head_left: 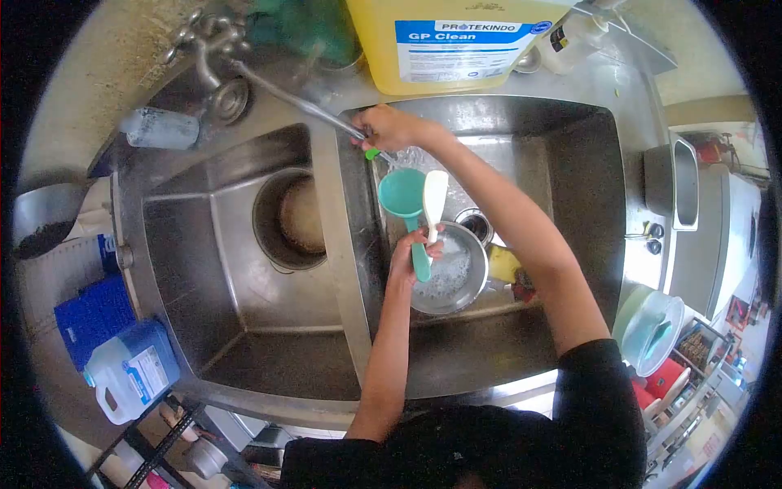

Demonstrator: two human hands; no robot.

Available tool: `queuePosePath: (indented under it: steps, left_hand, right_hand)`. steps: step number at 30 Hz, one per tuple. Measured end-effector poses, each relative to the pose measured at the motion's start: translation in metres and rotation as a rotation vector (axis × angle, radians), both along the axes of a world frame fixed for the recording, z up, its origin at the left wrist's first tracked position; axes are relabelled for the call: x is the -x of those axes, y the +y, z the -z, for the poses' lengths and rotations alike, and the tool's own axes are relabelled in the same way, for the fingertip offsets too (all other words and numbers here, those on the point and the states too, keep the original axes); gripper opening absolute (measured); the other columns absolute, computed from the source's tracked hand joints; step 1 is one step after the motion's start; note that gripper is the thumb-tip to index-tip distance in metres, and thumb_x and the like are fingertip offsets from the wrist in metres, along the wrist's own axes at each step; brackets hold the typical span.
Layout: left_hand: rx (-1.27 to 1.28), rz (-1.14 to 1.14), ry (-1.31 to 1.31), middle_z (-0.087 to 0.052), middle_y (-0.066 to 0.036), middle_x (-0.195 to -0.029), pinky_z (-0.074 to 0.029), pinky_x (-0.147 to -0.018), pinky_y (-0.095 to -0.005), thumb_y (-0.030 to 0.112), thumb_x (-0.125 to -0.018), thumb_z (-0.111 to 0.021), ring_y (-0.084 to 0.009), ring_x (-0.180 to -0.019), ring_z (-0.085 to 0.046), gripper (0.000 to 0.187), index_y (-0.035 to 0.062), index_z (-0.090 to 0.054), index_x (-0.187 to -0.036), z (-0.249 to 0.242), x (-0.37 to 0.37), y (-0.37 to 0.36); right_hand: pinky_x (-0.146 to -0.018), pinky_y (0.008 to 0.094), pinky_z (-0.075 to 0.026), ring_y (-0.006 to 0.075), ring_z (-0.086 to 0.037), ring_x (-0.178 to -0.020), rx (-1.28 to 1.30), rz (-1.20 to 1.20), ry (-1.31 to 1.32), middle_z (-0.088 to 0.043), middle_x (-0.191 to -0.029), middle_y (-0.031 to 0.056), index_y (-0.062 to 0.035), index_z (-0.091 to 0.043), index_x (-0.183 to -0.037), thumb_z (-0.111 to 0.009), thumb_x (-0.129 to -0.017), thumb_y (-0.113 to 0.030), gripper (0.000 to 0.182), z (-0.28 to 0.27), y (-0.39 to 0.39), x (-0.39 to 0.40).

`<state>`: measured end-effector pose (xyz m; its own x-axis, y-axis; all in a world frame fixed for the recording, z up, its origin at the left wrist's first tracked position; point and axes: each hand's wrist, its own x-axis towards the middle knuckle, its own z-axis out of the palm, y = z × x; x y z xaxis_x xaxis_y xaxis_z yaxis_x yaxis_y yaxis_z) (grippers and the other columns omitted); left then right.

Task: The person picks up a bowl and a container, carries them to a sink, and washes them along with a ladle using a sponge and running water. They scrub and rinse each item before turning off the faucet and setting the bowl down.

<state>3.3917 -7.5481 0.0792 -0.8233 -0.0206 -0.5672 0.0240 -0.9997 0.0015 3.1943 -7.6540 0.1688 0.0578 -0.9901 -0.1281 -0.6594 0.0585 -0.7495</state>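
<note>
Over the right basin, my left hand (410,254) is closed around the handles of a teal ladle (401,192) and a white spatula (435,198). Below it in the basin stands a metal bowl (456,273) of soapy water. My right hand (387,129) is closed at the end of the metal faucet pipe (297,101), beside a small green piece (372,153). Water splashes just below the spout, near the ladle's cup.
A metal pot (273,220) sits in the left basin. Behind the sink stands a yellow jug (456,53). A yellow sponge (505,265) lies beside the bowl, near a round drain (474,224). A blue jug (134,371) is at the left edge.
</note>
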Motion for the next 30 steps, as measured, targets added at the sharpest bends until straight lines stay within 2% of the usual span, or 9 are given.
queuePosePath:
  steps: [5,8,12,15,16,19,23,28,30]
  left_hand:
    - [0.143,-0.009,-0.178,-0.048,-0.007,-0.072,-0.036,-0.047,-0.023,0.004,-0.06,-0.048,-0.0119,-0.052,-0.038,0.039,-0.0028,-0.041,-0.098,-0.007,-0.006,0.003]
    - [-0.213,-0.095,0.176,-0.046,-0.005,-0.085,-0.035,-0.049,-0.024,0.004,-0.06,-0.048,-0.011,-0.053,-0.036,0.039,-0.0003,-0.041,-0.098,0.011,-0.013,0.001]
    - [-0.543,-0.314,0.37,-0.038,-0.002,-0.067,-0.035,-0.053,-0.0216,0.005,-0.066,-0.047,-0.0086,-0.054,-0.037,0.026,0.0022,-0.041,-0.091,-0.002,-0.001,0.001]
    - [-0.704,-0.359,0.428,-0.038,-0.001,-0.069,-0.035,-0.055,-0.0209,0.003,-0.066,-0.047,-0.0084,-0.055,-0.037,0.023,0.0031,-0.04,-0.088,-0.003,0.003,-0.001]
    - [-0.703,-0.382,0.41,-0.039,-0.001,-0.069,-0.036,-0.055,-0.0204,0.004,-0.067,-0.046,-0.0086,-0.057,-0.038,0.019,0.0036,-0.039,-0.084,-0.004,0.004,-0.001]
    - [-0.73,-0.42,0.391,-0.039,-0.001,-0.069,-0.037,-0.056,-0.0207,0.005,-0.068,-0.047,-0.009,-0.058,-0.039,0.025,0.0017,-0.04,-0.092,-0.003,0.009,-0.001]
    - [-0.694,-0.441,0.261,-0.042,-0.003,-0.071,-0.039,-0.058,-0.0223,0.007,-0.068,-0.049,-0.0107,-0.063,-0.044,0.042,-0.003,-0.039,-0.108,-0.006,0.017,-0.008]
    - [-0.811,-0.424,0.095,-0.049,-0.007,-0.07,-0.044,-0.063,-0.0274,0.007,-0.067,-0.051,-0.0167,-0.065,-0.051,0.01,0.0005,-0.048,-0.075,-0.008,0.024,-0.015]
    - [-0.796,-0.386,0.134,-0.049,-0.007,-0.069,-0.044,-0.061,-0.0268,0.006,-0.066,-0.052,-0.0159,-0.063,-0.05,0.01,0.0007,-0.049,-0.074,-0.009,0.025,-0.018]
  right_hand:
    - [-0.061,0.0312,-0.041,0.0205,-0.055,-0.07,-0.062,-0.121,-0.035,-0.057,-0.072,0.0094,-0.0049,-0.056,-0.082,-0.063,-0.064,-0.015,0.021,-0.03,0.007,0.007]
    - [-0.06,0.0296,-0.041,0.0197,-0.054,-0.069,-0.11,-0.15,-0.113,-0.057,-0.071,0.0088,-0.0052,-0.056,-0.082,-0.063,-0.063,-0.017,0.023,-0.039,0.005,0.003]
    - [-0.06,0.0284,-0.04,0.017,-0.054,-0.068,-0.085,-0.117,0.066,-0.057,-0.072,0.0067,-0.0055,-0.056,-0.082,-0.064,-0.064,-0.019,0.024,-0.025,0.0,-0.003]
    - [-0.06,0.0296,-0.041,0.0178,-0.054,-0.068,-0.156,-0.145,-0.268,-0.057,-0.072,0.0066,-0.0057,-0.056,-0.082,-0.064,-0.064,-0.019,0.024,-0.025,0.003,-0.02]
    - [-0.061,0.0301,-0.041,0.0188,-0.054,-0.07,-0.13,-0.181,-0.185,-0.057,-0.073,0.0069,-0.0056,-0.056,-0.082,-0.065,-0.063,-0.024,0.027,-0.032,0.003,-0.021]
    - [-0.062,0.0303,-0.041,0.0196,-0.054,-0.07,-0.102,-0.121,-0.075,-0.057,-0.073,0.0071,-0.0059,-0.056,-0.082,-0.066,-0.062,-0.028,0.031,-0.028,0.004,-0.011]
    - [-0.061,0.0306,-0.04,0.0196,-0.053,-0.068,-0.092,-0.162,-0.206,-0.057,-0.072,0.0077,-0.0057,-0.056,-0.081,-0.063,-0.063,-0.032,0.033,-0.032,0.007,-0.022]
    - [-0.059,0.0314,-0.039,0.0187,-0.052,-0.066,-0.192,-0.138,-0.092,-0.056,-0.07,0.0076,-0.0059,-0.056,-0.083,-0.063,-0.063,-0.036,0.037,-0.042,0.011,-0.008]
    - [-0.059,0.0317,-0.039,0.0193,-0.052,-0.065,-0.173,-0.137,-0.091,-0.055,-0.068,0.0081,-0.006,-0.056,-0.084,-0.063,-0.063,-0.037,0.038,-0.043,0.012,-0.009]
